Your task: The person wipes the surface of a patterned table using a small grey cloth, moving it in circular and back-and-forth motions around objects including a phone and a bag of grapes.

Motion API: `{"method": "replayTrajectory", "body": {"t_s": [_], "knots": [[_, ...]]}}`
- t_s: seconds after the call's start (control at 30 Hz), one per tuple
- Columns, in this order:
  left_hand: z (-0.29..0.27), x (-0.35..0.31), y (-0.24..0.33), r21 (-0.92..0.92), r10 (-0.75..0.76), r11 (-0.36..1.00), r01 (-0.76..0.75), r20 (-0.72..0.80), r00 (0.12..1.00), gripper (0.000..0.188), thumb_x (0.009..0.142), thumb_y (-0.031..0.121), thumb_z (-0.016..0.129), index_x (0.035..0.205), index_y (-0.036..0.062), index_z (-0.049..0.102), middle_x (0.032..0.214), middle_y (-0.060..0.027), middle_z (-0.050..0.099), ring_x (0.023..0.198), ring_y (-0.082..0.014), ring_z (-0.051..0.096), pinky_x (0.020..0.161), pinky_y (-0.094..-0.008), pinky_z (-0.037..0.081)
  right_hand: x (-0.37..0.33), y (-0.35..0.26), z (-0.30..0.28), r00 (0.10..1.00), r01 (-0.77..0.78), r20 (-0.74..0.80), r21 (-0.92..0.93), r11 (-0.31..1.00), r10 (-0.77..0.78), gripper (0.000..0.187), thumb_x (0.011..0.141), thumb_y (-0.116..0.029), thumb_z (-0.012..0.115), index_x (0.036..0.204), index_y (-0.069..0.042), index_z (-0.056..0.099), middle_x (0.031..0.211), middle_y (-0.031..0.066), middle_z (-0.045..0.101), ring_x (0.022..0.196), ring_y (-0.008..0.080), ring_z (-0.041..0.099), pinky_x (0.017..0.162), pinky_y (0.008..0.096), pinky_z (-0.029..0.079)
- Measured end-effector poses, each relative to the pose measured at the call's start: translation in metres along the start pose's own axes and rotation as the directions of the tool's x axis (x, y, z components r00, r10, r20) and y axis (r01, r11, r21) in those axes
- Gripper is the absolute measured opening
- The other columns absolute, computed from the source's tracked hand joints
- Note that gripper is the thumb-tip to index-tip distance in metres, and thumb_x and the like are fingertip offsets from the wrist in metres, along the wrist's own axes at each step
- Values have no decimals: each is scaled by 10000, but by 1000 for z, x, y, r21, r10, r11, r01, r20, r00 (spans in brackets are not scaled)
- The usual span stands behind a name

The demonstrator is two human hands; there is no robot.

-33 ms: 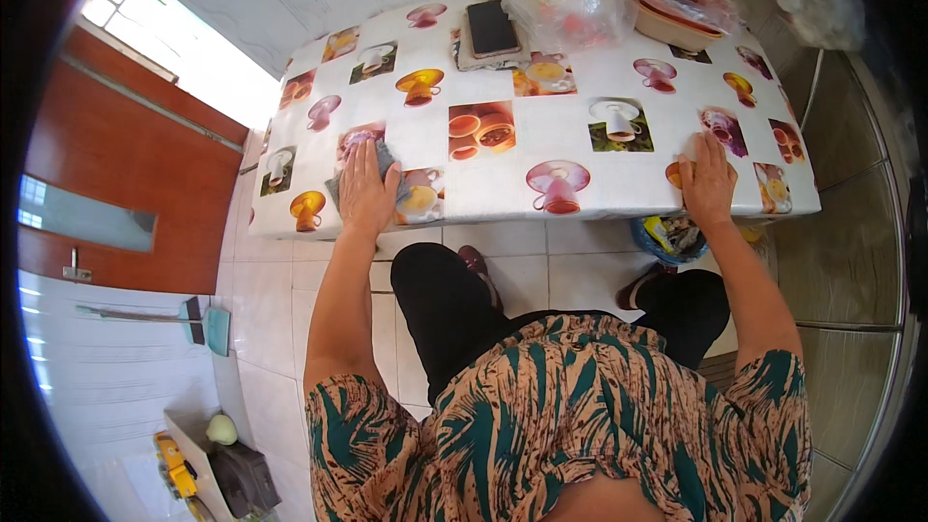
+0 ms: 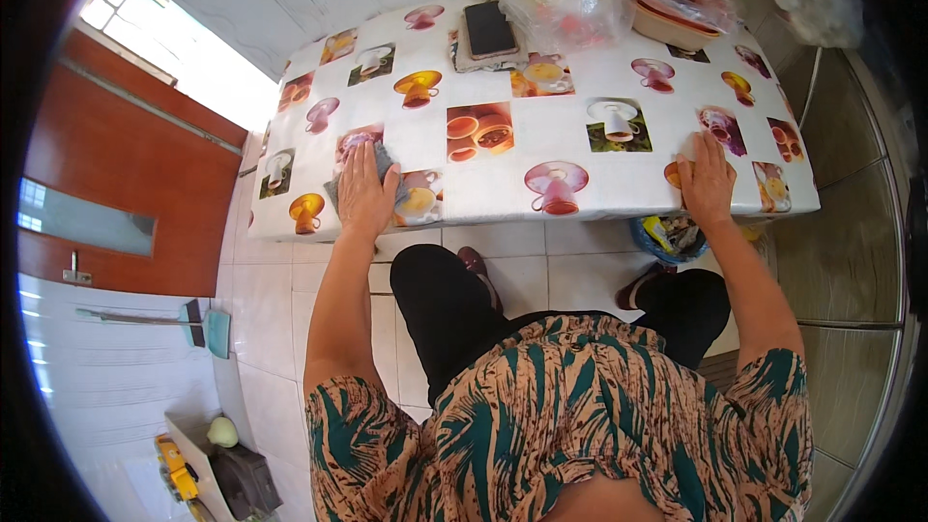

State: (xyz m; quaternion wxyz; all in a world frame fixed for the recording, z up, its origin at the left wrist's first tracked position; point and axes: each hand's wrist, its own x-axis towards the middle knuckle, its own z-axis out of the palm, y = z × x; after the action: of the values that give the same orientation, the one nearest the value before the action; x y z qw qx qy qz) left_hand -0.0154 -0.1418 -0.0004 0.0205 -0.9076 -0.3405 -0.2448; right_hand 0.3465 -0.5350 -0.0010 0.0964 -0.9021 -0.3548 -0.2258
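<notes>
head view: left hand [image 2: 363,195] flattened over grey cloth [image 2: 385,158], right hand [image 2: 709,189] flat on patterned tablecloth [image 2: 483,182], both unclenched, grasping nothing

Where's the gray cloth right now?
In the head view, left of center: the gray cloth lies under the left hand, on the printed tablecloth near the edge closest to the person.

- Grey cloth [image 2: 388,156] lay mostly covered by left hand [image 2: 362,191]; full outline hidden.
- Blue bin [image 2: 644,242] was partly hidden under table [image 2: 553,128]; contents too small to tell.
- Clear plastic bag [image 2: 556,12] blurred its contents.
- Right shoe [image 2: 633,291] sat largely behind right knee [image 2: 696,298].
</notes>
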Motion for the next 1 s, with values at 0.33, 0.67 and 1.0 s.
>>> {"method": "replayTrajectory", "body": {"t_s": [0.33,0.67,1.0], "knots": [[-68,-32,25,-445,-67,895,15,-101,993,75,839,27,640,906,56,657,830,-80,618,756,-237,586,694,-336,480,23,36,-5,994,102,-50,215,971,-93,363,890,-198,615,1194,-5,568,1268,178,569,1161,373,515,998,453,393],[-73,-33,23,-393,18,919,-24,-19,1000,84,795,69,694,875,89,678,887,-59,619,795,-248,618,693,-335,498,19,24,-12,994,80,-90,200,977,-63,320,900,-171,589,1185,-27,566,1224,156,580,1129,356,521,998,439,390],[-73,-18,24,-199,37,980,-17,100,994,62,791,159,719,840,121,716,864,-60,652,801,-254,643,656,-358,496,18,23,-15,992,83,-115,226,971,-58,333,884,-173,610,1175,-16,570,1224,155,588,1109,353,534,977,438,415]]}}
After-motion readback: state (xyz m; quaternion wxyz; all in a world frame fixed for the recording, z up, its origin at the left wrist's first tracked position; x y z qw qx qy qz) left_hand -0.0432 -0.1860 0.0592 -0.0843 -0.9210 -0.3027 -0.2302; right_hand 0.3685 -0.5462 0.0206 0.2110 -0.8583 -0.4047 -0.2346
